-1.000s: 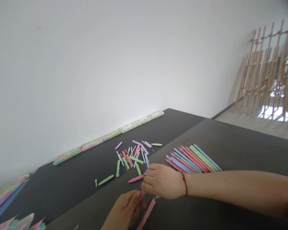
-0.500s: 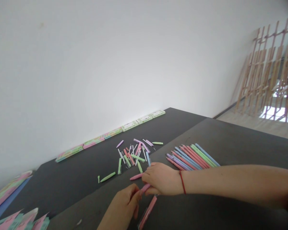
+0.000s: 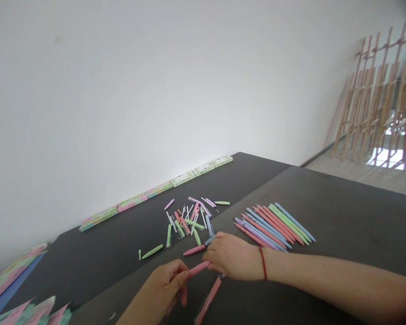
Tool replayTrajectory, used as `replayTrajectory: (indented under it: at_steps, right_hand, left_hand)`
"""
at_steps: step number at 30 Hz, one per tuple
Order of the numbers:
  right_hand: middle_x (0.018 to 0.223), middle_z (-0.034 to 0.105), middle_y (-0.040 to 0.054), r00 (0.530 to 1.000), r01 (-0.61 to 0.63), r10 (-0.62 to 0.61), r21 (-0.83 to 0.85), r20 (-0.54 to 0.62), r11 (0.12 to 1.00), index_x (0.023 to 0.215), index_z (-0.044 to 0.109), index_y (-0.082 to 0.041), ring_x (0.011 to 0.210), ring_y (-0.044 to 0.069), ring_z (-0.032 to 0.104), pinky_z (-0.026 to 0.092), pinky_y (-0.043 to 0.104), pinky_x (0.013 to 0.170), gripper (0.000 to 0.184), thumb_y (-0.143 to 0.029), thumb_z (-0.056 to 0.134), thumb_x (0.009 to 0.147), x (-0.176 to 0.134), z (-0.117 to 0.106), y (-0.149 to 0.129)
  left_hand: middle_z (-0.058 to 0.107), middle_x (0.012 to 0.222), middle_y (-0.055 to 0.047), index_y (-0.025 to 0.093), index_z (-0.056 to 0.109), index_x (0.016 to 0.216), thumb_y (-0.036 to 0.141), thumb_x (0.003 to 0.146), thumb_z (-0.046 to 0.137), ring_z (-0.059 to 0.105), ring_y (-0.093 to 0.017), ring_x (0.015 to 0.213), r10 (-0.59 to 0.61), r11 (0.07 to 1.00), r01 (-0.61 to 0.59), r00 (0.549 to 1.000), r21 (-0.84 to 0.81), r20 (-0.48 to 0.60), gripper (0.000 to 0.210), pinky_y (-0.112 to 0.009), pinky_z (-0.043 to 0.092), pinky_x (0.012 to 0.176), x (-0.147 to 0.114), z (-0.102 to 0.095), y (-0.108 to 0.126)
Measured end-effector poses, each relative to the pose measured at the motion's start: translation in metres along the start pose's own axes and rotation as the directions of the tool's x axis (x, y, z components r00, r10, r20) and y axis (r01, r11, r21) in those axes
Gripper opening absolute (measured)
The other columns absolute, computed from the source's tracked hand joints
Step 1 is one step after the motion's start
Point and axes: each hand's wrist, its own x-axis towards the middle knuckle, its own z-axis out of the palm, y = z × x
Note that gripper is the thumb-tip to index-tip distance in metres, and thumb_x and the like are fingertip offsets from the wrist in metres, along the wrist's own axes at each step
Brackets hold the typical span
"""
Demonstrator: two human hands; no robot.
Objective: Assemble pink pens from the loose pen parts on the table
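Over the dark table (image 3: 352,216), the left hand (image 3: 164,286) and right hand (image 3: 235,257) pinched 1 pink pen piece (image 3: 198,269), fingers closed on its 2 ends, with loose pen parts (image 3: 195,223) behind and boxes (image 3: 183,179) by the white wall (image 3: 138,90).

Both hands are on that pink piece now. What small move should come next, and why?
I'd probably have the left hand hold the pink pen piece steady while the right hand eases its fingers back slightly. Each hand grips one end, and the right fingers hide theirs, so whether anything is fitted there can't be seen.
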Motion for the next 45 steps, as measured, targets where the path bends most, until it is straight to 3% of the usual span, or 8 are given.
replayTrajectory:
  at_steps: [5,8,15,20,27,33,41,45]
  right_hand:
    - [0.083,0.068,0.0017,1.000,0.008,-0.008,0.027,-0.001,1.000,0.085,0.060,-0.017,0.078,0.015,0.058,0.031,0.030,0.073,0.020,-0.028,0.045,0.091,-0.002,0.004,0.005]
    - [0.084,0.067,0.0011,1.000,0.009,-0.008,0.026,-0.027,1.000,0.086,0.060,-0.018,0.079,0.015,0.057,0.031,0.029,0.072,0.021,-0.030,0.045,0.092,-0.001,0.004,0.008]
    - [0.082,0.064,0.0038,0.992,0.016,-0.025,-0.071,-0.120,0.997,0.084,0.059,-0.017,0.080,0.016,0.053,0.030,0.031,0.073,0.018,-0.025,0.045,0.090,-0.002,0.005,0.011]
    - [0.081,0.066,0.0011,0.988,-0.064,0.070,0.052,-0.135,0.997,0.084,0.061,-0.018,0.077,0.015,0.056,0.032,0.029,0.073,0.021,-0.031,0.046,0.091,-0.003,0.013,0.014]
    - [0.081,0.067,0.0024,0.978,-0.049,0.067,0.096,-0.198,0.994,0.087,0.062,-0.018,0.078,0.015,0.057,0.032,0.029,0.074,0.022,-0.031,0.045,0.091,-0.002,0.018,0.012]
    - [0.082,0.068,0.0025,0.977,-0.076,0.105,0.158,-0.184,0.985,0.087,0.063,-0.019,0.078,0.015,0.059,0.032,0.028,0.075,0.020,-0.031,0.047,0.090,-0.003,0.020,0.013]
    - [0.086,0.068,0.0025,0.980,-0.072,0.100,0.159,-0.174,0.985,0.090,0.063,-0.019,0.082,0.016,0.059,0.032,0.029,0.077,0.022,-0.032,0.046,0.090,-0.002,0.020,0.014]
    - [0.087,0.068,0.0022,0.982,-0.092,0.116,0.161,-0.149,0.983,0.089,0.063,-0.018,0.082,0.016,0.060,0.033,0.028,0.077,0.021,-0.031,0.046,0.090,-0.002,0.021,0.013]
  left_hand:
    - [0.062,0.075,0.002,0.021,0.054,0.081,0.026,0.070,0.054,0.055,-0.015,0.069,0.193,0.953,-0.152,0.972,0.262,-0.135,0.013,-0.023,0.037,0.063,-0.006,-0.005,0.011]
    - [0.063,0.072,0.002,0.022,0.056,0.078,0.029,0.080,0.045,0.057,-0.016,0.067,0.191,0.932,-0.126,0.968,0.340,-0.163,0.012,-0.024,0.035,0.061,-0.006,-0.003,0.010]
    - [0.057,0.057,0.004,0.021,0.046,0.082,0.050,0.085,0.031,0.042,-0.011,0.040,0.070,0.997,-0.069,0.995,0.021,-0.064,0.033,-0.023,0.030,0.044,0.012,0.008,-0.016]
    - [0.055,0.070,0.004,0.020,0.051,0.083,0.036,0.071,0.057,0.050,-0.013,0.064,0.213,0.976,-0.200,0.958,0.083,-0.193,0.020,-0.022,0.036,0.059,0.008,0.000,-0.012]
    - [0.040,0.038,0.007,0.019,0.052,0.072,0.061,0.081,0.024,0.029,-0.010,0.032,-0.073,0.997,0.072,0.995,-0.019,-0.075,0.051,-0.022,0.023,0.038,0.004,-0.007,-0.012]
    - [0.055,0.070,0.003,0.021,0.051,0.087,0.048,0.071,0.056,0.052,-0.015,0.064,0.217,0.976,-0.213,0.951,0.043,-0.219,0.032,-0.023,0.039,0.059,0.002,-0.008,-0.008]
    - [0.033,0.039,0.008,0.023,0.043,0.056,0.062,0.078,0.029,0.032,-0.012,0.036,-0.073,0.994,0.087,0.980,0.067,-0.184,0.047,-0.024,0.026,0.043,0.004,-0.017,-0.015]
    - [0.049,0.055,0.005,0.021,0.051,0.074,0.056,0.076,0.043,0.045,-0.013,0.049,0.026,0.998,-0.015,0.978,0.059,-0.205,0.036,-0.023,0.032,0.049,0.004,-0.017,-0.015]
